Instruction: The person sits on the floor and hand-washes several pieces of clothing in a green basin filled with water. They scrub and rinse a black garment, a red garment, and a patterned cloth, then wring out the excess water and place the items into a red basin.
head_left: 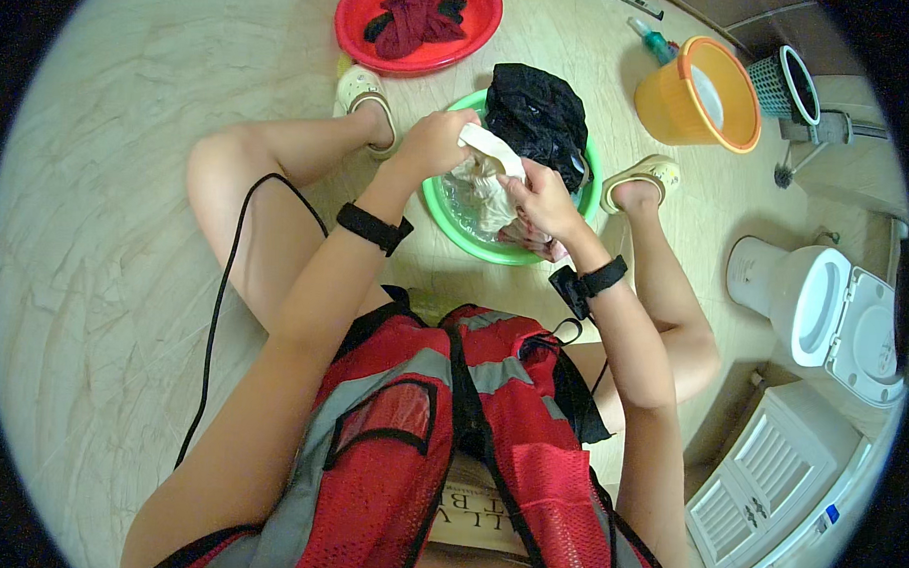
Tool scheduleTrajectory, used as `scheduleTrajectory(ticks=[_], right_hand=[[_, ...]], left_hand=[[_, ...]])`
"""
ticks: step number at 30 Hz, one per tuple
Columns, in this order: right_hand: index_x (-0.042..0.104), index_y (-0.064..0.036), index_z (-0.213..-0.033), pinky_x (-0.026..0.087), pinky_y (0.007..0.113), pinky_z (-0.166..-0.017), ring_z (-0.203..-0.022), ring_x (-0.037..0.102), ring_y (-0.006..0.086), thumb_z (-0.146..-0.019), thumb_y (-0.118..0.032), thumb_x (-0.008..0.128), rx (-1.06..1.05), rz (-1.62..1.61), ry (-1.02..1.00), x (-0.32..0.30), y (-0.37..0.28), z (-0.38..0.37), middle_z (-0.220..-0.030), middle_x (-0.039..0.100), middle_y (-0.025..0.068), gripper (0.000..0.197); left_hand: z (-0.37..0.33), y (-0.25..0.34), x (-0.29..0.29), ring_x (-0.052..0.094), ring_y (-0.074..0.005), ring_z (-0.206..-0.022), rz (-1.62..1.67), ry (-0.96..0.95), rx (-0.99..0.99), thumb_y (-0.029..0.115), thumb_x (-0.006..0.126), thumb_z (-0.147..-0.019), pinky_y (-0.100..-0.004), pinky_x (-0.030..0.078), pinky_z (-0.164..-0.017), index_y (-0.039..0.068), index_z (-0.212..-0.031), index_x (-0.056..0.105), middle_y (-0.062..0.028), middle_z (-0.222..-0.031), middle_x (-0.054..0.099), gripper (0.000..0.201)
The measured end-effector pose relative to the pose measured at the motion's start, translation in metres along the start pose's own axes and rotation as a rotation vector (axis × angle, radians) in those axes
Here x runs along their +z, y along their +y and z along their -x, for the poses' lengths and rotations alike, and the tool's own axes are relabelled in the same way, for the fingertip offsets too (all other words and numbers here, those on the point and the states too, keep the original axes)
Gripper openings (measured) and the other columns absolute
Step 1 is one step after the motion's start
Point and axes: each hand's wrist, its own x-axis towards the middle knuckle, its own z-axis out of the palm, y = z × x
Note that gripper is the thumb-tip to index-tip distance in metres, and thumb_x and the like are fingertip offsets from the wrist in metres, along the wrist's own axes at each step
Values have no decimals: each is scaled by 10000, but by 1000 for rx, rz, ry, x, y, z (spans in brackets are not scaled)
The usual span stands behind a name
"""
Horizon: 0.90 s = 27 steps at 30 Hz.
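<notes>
A wet white garment (492,195) is stretched between my two hands over a green basin (439,215). My left hand (441,143) grips it at the upper left, and my right hand (545,200) pinches it on the right. The garment's lower part hangs into sudsy water (459,199). Black cloth (536,117) is heaped along the basin's far right side, partly over the rim. Below my right hand, a pinkish patterned cloth (528,237) shows at the near rim; whether it belongs to the white garment I cannot tell.
Farther off, a red basin (483,47) holds dark red and black clothes (409,17). An orange bucket (663,96), a green bottle (659,46) and a teal basket (769,87) stand at the far right. A toilet (804,296) and white louvred cabinet (768,485) line the right side.
</notes>
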Motion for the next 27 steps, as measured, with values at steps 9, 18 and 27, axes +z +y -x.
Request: scheduleTrajectory(ticks=[9,18,27], right_hand=[[463,32,-1130,457,442,-761,-850,583,405,-797,-192,556,180,69,-213,47,42,-12,-903,596,259,412],[289,79,-1312,289,423,-1034,-1265,291,388,-780,-124,488,-47,665,-601,114,101,-21,-1385,258,260,603],[495,51,-1140,387,413,-946,-1167,428,372,-796,-146,484,171,423,-304,210,164,-25,-1266,424,254,396]], left_hand=[[-3,-51,55,613,-351,-741,-320,-182,-264,204,608,-704,-452,468,-625,70,-827,615,-171,-752,625,182],[47,-120,145,401,-299,-1195,-832,-287,148,136,420,-833,-446,304,-1013,18,-1062,569,-155,-1272,454,298],[16,-155,182,388,-260,-1203,-1115,-711,92,168,381,-876,-447,258,-1025,63,-1155,545,-84,-1247,497,340]])
